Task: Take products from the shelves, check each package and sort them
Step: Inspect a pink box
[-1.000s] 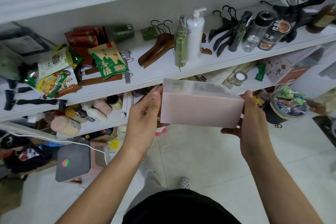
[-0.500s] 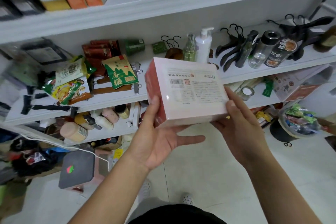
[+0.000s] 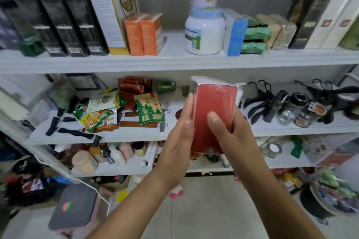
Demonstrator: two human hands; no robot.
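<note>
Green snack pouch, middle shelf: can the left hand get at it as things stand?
Probably yes: the green snack pouch lies uncovered near the shelf front, left of the left hand. But that hand presses flat on the red box the right hand grips.

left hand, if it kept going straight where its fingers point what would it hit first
Likely the upper shelf's front edge. The left hand lies flat against the box, fingers pointing up and away. Depth is unclear, so it could pass beneath it instead.
</note>
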